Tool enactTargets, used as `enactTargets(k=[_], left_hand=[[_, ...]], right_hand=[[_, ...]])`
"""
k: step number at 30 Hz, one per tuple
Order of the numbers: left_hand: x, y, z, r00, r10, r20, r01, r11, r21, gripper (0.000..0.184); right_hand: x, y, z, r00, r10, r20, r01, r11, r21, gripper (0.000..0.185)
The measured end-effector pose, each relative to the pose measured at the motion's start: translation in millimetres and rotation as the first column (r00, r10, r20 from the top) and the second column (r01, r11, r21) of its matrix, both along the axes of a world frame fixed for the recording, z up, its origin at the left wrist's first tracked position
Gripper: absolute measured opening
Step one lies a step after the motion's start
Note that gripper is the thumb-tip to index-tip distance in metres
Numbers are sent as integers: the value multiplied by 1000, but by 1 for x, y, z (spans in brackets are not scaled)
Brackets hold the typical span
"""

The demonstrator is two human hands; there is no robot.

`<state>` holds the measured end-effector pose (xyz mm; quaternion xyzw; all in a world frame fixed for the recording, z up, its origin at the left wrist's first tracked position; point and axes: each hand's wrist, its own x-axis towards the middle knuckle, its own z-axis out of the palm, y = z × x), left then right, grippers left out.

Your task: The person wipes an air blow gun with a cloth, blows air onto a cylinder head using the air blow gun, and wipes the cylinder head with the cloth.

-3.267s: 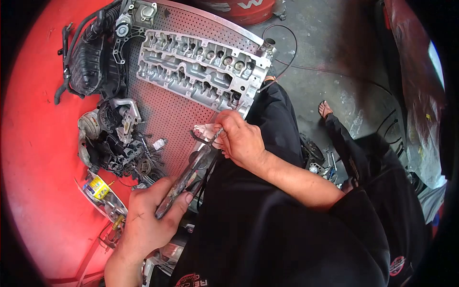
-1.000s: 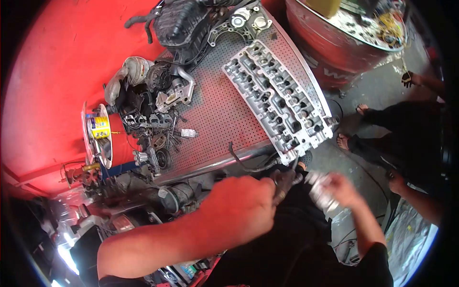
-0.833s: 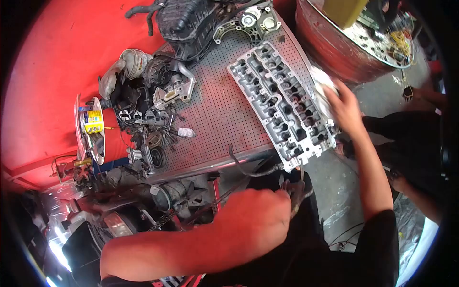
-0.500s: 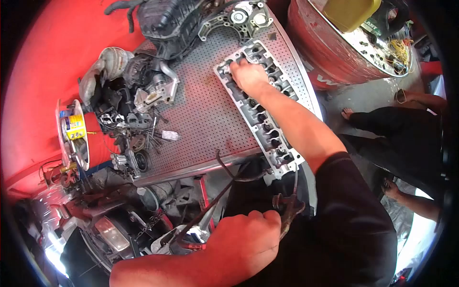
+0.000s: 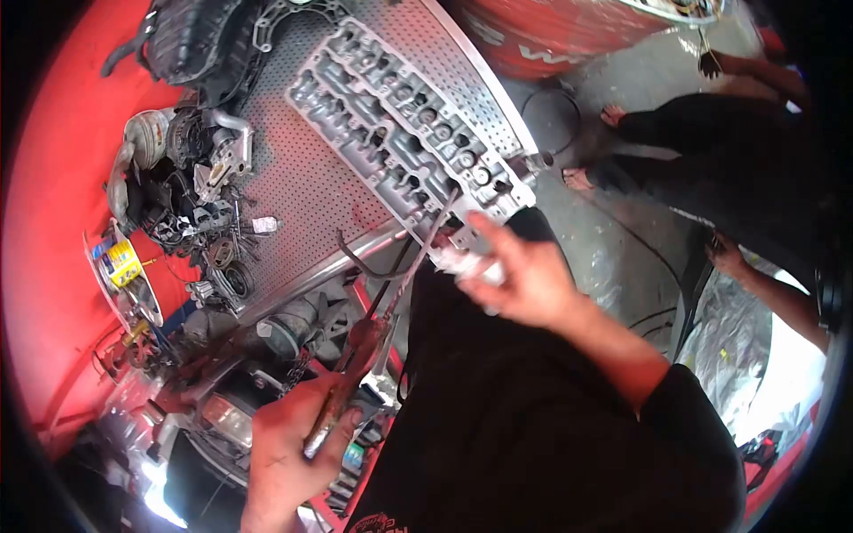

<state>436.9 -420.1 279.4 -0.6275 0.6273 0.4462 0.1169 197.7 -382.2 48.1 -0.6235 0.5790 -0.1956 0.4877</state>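
My left hand (image 5: 298,435) is wrapped round the handle of a long, worn metal tool (image 5: 360,351). The tool's thin end reaches up over the near end of the silver cylinder head (image 5: 391,142), which lies on the perforated metal table (image 5: 289,191). Beside that end, my right hand (image 5: 529,275) grips a crumpled whitish cloth (image 5: 466,265) between thumb and fingers. Whether the tool tip touches the metal cannot be made out.
Dirty engine parts (image 5: 191,178) and a black plastic part (image 5: 200,44) crowd the table's left side. A red drum (image 5: 569,35) stands at the top. A co-worker in dark clothes (image 5: 737,173) is at the right. A headlight (image 5: 229,417) shows below.
My right hand has come back from the cylinder head's far end to its near end. My left hand with the tool has moved left and the tool now slants over the head. The view has shifted.
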Motion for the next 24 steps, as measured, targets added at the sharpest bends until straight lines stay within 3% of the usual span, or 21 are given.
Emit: enactTargets(k=[2,4,5,7,10,16,24], left_hand=[[-17,7,-4,999,25,43,-25,1000,-8,34],[-35,10,-13,997,61,54,-61,998,-2,30],[-39,7,-14,996,46,82,-50,997,51,31],[-36,6,-14,997,20,79,-24,999,46,31],[-40,-3,-17,999,-3,43,1,999,35,31],[-63,-19,-20,980,-178,93,172,982,73,28],[-67,-25,-20,974,-209,91,200,975,94,27]], right_hand=[[27,12,4,991,0,133,26,980,-196,75],[41,5,12,972,-114,206,116,993,-1,60],[44,8,7,965,-136,223,137,991,13,60],[48,10,-8,938,-259,233,222,960,172,39],[45,10,-15,945,-265,191,208,938,276,26],[56,18,-28,894,-416,165,369,894,254,26],[58,21,-30,843,-493,216,455,867,203,26]])
